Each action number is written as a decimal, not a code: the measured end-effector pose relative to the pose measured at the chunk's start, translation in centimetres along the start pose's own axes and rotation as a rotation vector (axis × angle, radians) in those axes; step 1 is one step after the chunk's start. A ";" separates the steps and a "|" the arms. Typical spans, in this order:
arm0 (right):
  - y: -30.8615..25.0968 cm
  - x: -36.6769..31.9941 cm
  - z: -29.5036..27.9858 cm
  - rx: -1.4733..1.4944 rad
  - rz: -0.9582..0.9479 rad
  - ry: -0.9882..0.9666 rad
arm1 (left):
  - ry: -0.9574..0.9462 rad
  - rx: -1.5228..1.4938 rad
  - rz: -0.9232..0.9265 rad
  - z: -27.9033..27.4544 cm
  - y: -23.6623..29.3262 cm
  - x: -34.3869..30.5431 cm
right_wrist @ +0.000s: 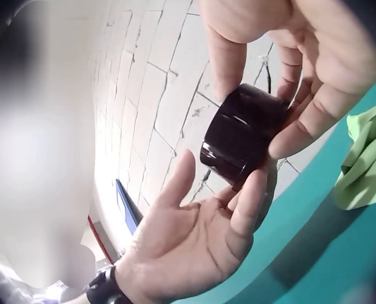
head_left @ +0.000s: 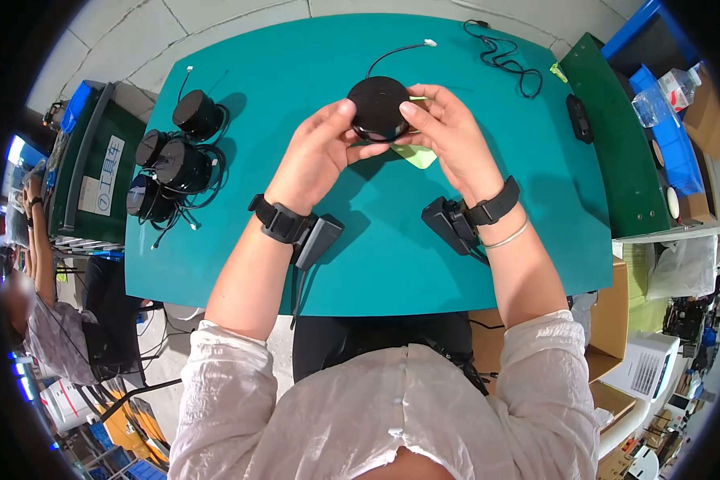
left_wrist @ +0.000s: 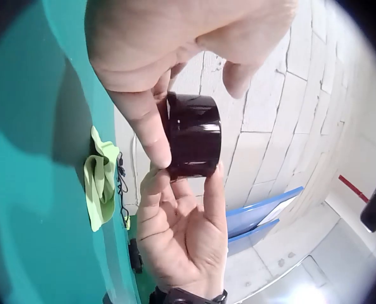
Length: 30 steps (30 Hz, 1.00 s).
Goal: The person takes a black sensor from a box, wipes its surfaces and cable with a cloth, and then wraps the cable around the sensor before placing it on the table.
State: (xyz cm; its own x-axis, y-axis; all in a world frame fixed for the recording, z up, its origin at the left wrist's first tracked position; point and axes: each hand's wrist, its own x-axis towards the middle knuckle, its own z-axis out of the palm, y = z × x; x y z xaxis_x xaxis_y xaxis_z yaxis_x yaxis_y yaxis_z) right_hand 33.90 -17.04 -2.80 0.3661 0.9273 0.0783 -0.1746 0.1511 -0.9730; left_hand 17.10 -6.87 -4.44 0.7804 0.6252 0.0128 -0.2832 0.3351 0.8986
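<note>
Both hands hold a glossy black cylindrical device (head_left: 378, 108) over the far middle of the table, its flat round face turned up toward the head camera. A short black cable with a white plug (head_left: 430, 42) runs out behind it. My left hand (head_left: 316, 156) has its fingers against the device's underside and side; its thumb stands just off the upper edge in the wrist views. My right hand (head_left: 456, 144) pinches the device, thumb on the upper edge and fingers below. Under the hands lies a light green cloth (head_left: 418, 156), partly hidden by them.
Several similar black devices with cables (head_left: 182, 164) are grouped at the left on the green table (head_left: 376, 272). A coiled black cable (head_left: 504, 60) lies at the far right, and a small black object (head_left: 579, 118) near the right edge. Green cases (head_left: 616, 152) flank the table.
</note>
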 end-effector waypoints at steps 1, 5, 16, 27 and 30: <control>0.2 0.1 -0.1 0.010 -0.008 -0.050 | 0.002 0.000 -0.001 0.2 0.2 -0.1; 0.1 0.1 -0.4 0.104 0.031 -0.152 | 0.008 -0.170 -0.069 0.1 0.6 -0.2; -0.6 -0.6 0.0 0.131 -0.054 -0.321 | -0.062 -0.340 -0.286 0.6 1.1 -0.9; 0.6 -0.2 0.4 -0.142 -0.338 -0.153 | 0.041 -0.612 -0.082 -1.1 -0.6 0.3; 0.9 -0.4 0.9 -0.130 -0.353 -0.159 | 0.067 -0.676 -0.069 0.1 -0.2 0.2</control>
State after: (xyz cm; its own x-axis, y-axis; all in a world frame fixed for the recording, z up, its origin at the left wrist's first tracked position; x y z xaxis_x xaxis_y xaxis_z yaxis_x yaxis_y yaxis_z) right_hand 32.73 -17.00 -3.52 0.2352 0.8691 0.4352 0.0568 0.4347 -0.8988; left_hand 17.37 -6.83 -4.55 0.7794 0.6211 -0.0816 -0.5365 0.7290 0.4250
